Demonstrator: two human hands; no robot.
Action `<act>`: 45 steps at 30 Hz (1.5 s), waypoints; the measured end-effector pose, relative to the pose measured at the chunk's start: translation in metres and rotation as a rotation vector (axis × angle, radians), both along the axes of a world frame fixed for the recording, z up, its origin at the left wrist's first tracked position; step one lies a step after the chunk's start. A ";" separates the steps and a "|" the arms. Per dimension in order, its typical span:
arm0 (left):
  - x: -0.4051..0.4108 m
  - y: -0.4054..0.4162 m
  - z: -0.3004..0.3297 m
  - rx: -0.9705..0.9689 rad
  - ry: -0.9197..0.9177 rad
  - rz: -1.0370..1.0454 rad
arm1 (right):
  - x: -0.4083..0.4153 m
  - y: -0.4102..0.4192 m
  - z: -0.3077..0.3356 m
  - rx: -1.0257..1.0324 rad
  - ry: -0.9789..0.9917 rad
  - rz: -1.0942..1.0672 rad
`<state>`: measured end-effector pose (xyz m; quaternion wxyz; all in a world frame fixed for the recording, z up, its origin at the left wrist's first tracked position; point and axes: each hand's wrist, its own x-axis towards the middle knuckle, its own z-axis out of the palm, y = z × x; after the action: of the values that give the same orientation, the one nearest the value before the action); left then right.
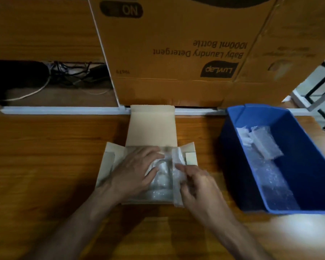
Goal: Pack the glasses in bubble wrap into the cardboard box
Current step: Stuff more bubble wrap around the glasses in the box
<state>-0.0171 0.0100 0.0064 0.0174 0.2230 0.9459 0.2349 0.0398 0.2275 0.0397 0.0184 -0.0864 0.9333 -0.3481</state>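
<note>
Glasses in bubble wrap (161, 177) lie boxed under our flat left hand (137, 169); right hand (193, 182) pinches wrap; more wait at three o'clock.

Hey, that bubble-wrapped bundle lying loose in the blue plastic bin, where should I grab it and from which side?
Probably across the middle of the bubble-wrapped bundle, from above. It lies flat and slantwise on the floor of the blue plastic bin, whose tall walls block a sideways reach. Pinch its two long edges gently. The soft wrap gives, and what is inside is too blurred to judge.
</note>
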 end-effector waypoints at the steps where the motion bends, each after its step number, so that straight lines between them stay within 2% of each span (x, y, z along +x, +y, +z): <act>1: -0.002 0.000 -0.004 -0.019 -0.020 -0.015 | -0.001 -0.008 -0.001 0.046 0.017 0.027; 4: -0.011 0.004 -0.015 -0.063 -0.069 -0.051 | -0.008 -0.026 -0.003 0.212 0.050 0.069; 9: -0.030 -0.001 -0.025 -0.040 -0.030 -0.055 | -0.025 -0.052 -0.002 0.476 -0.002 -0.079; 15: -0.050 -0.010 -0.015 0.064 -0.081 -0.079 | -0.033 -0.066 -0.008 0.543 0.006 -0.145; 17: -0.055 -0.014 -0.016 0.112 -0.111 -0.107 | -0.031 -0.065 -0.012 0.467 0.014 -0.195; 23: -0.062 -0.030 -0.021 0.250 -0.121 -0.165 | -0.022 -0.073 -0.022 -0.155 -0.127 -0.350; 25: -0.062 -0.036 -0.021 0.288 -0.136 -0.176 | -0.020 -0.078 -0.027 -0.245 -0.154 -0.373; 27: -0.063 -0.040 -0.021 0.287 -0.138 -0.210 | -0.018 -0.084 -0.032 -0.250 -0.183 -0.373; 33: -0.068 -0.038 -0.021 0.178 -0.081 -0.281 | -0.020 -0.097 -0.038 0.148 -0.103 -0.275; 36: -0.070 -0.031 -0.021 0.096 -0.056 -0.318 | -0.023 -0.099 -0.036 0.191 -0.073 -0.277; 40: -0.070 -0.024 -0.019 -0.035 -0.002 -0.315 | -0.023 -0.099 -0.035 0.176 -0.139 -0.250; 43: -0.070 -0.020 -0.019 -0.082 0.033 -0.312 | -0.016 -0.092 -0.033 0.214 -0.189 -0.165; 45: -0.068 -0.016 -0.018 -0.118 0.048 -0.308 | -0.012 -0.090 -0.029 0.311 -0.206 -0.081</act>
<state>-0.0852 -0.0064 -0.0114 0.0437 0.3694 0.9129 0.1682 0.0277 0.1379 0.0110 0.1130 -0.0085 0.9717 -0.2072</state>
